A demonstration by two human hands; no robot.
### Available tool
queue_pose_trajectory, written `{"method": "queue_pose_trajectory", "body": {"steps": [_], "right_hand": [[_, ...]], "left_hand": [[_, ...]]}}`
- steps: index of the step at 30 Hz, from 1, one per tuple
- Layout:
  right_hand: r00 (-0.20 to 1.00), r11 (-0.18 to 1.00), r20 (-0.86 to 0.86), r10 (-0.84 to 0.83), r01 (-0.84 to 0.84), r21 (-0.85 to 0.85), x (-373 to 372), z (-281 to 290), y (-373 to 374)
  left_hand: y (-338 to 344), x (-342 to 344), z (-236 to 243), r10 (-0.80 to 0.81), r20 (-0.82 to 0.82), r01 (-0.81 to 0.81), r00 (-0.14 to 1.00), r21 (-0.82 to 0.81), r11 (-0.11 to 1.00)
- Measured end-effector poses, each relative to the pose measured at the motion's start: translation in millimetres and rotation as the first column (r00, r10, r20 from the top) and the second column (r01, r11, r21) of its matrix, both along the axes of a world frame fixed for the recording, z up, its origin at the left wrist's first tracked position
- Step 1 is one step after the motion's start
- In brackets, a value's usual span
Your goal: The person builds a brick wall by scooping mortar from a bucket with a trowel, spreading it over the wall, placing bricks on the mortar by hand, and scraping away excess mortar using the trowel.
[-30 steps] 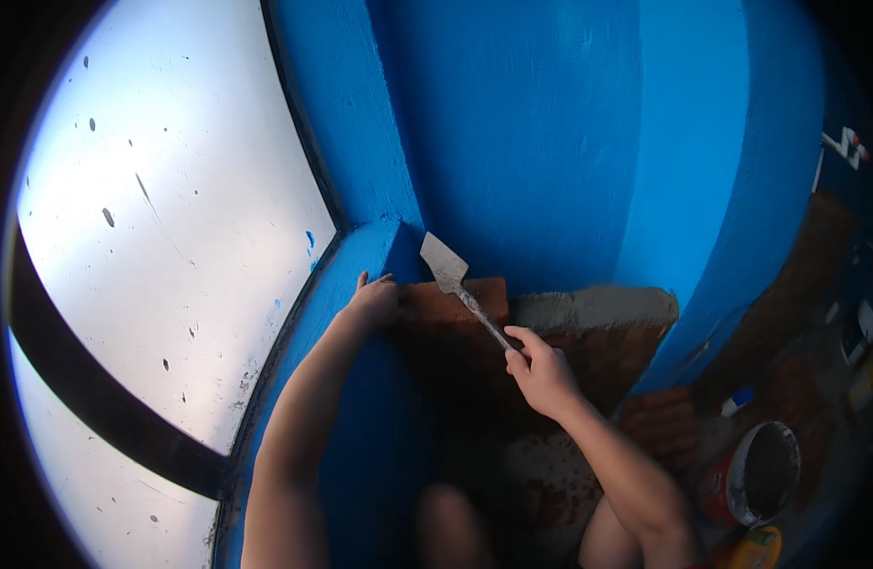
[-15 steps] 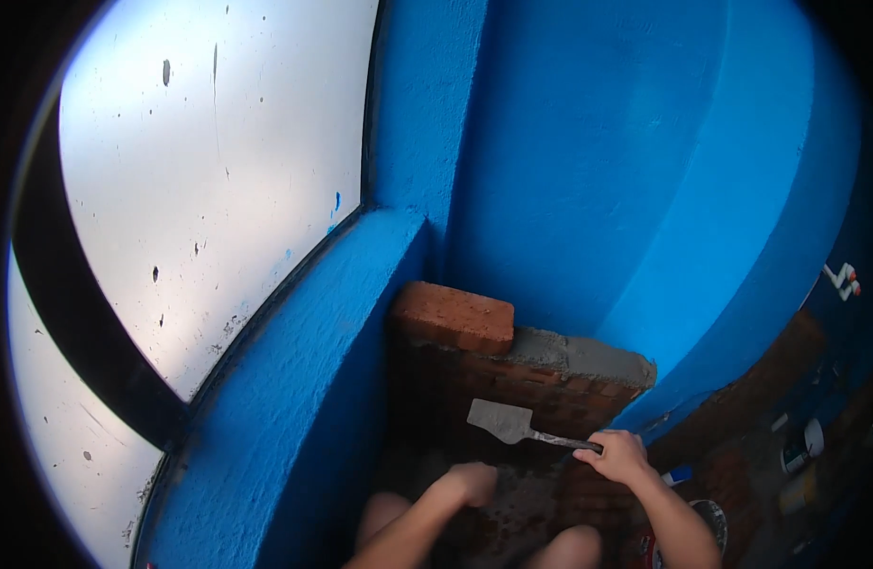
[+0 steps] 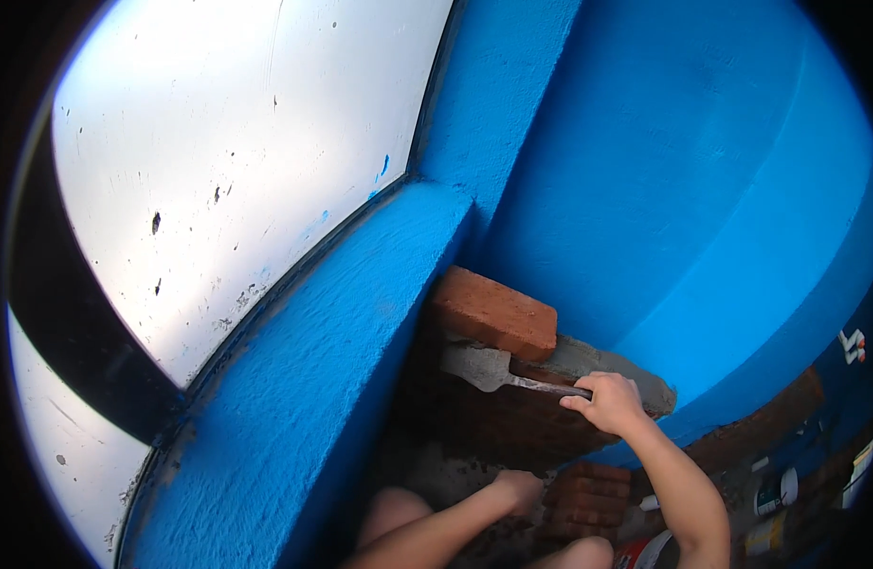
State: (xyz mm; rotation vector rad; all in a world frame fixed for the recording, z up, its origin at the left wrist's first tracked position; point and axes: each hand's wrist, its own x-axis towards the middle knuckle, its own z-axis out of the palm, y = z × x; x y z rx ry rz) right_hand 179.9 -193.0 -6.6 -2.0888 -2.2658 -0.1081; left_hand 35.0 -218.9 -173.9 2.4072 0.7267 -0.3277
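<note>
My right hand (image 3: 607, 400) grips the handle of a trowel (image 3: 481, 366). Its grey, mortar-smeared blade points left, at the near face of a low brick wall (image 3: 512, 417), just under a single red brick (image 3: 498, 308). Whether the blade touches the wall I cannot tell. That brick lies at the left end of the wall's top, next to the blue ledge. To its right, grey mortar (image 3: 617, 365) covers the top. Lower down, my left hand (image 3: 520, 491) is closed in a loose fist above my knees, with nothing seen in it.
A blue ledge (image 3: 294, 351) and a white, paint-spotted panel (image 3: 247, 161) rise on the left. The blue wall (image 3: 664, 171) stands behind. Stacked bricks (image 3: 588, 498) sit by my left hand, with a bucket (image 3: 645, 550) nearby. Containers (image 3: 776, 491) stand at the lower right.
The trowel in my right hand has risen to the wall, just below the brick. My left hand has shifted slightly right. The view has tilted and moved, bringing the brick stack into sight.
</note>
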Motion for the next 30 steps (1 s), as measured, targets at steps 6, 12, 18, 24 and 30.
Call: {"method": "queue_pose_trajectory", "body": {"steps": [6, 12, 18, 24, 30], "right_hand": [[0.999, 0.998, -0.045, 0.003, 0.000, 0.067, -46, -1, 9], [0.961, 0.993, -0.275, -0.001, 0.034, 0.116, -37, 8, -24], [0.301, 0.994, -0.951, -0.069, 0.097, -0.041, 6, -15, -96], [-0.182, 0.934, -0.935, -0.306, 0.132, -0.331, -2, -65, -111], [-0.434, 0.976, -0.881, 0.190, 0.177, 0.124, 10, -58, -156]], "left_hand": [[4, -7, 3, -0.049, 0.049, 0.050, 0.998, -0.038, 0.998], [4, -15, 9, -0.023, 0.065, 0.025, 0.998, -0.031, 0.999], [5, -11, -4, 0.021, -0.003, -0.021, 1.000, -0.012, 1.000], [-5, -9, -7, -0.036, -0.072, 0.040, 0.997, 0.051, 0.998], [-22, -5, -15, -0.010, -0.166, 0.021, 0.986, 0.066, 0.998]]}}
